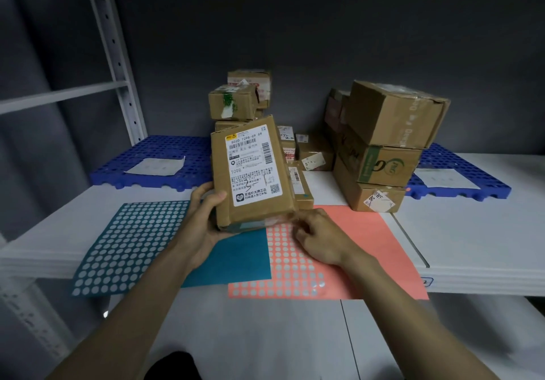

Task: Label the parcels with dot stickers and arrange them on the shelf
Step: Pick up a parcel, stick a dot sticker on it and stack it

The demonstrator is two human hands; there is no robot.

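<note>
My left hand [206, 217] grips the labelled parcel [250, 173] at centre frame; my right hand [317, 239], fingers curled, pinches at the pink sticker sheet [354, 232]. Stacked boxes [383, 143] crowd behind, right of centre.

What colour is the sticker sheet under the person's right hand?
Salmon pink, with rows of pale dots; the sticker sheet under the right hand shows in the head view.

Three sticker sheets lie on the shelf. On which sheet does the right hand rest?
The salmon-pink sticker sheet, the rightmost one. The right hand rests on its dot area with curled fingers. The two teal sheets lie further left, and the right hand touches neither.
</note>
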